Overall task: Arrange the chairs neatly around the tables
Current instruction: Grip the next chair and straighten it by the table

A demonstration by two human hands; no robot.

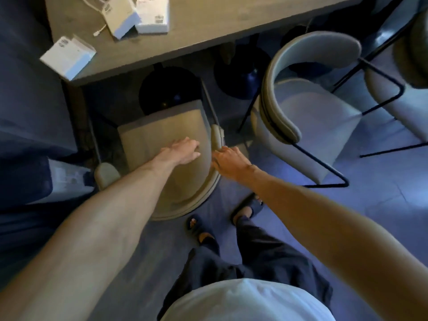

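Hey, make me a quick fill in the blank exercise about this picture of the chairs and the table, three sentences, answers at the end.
1. The left hand lies flat on the near chair's ____.
2. The number of white boxes on the table is ____.
3. The second chair stands to the ____ of the near chair.

Answers: seat; three; right

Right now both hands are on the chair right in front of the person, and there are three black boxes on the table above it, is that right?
Not quite. The head view shows the three boxes on the table are white, not black. The rest stands: the left hand rests on the chair, and the right hand touches its curved backrest edge.
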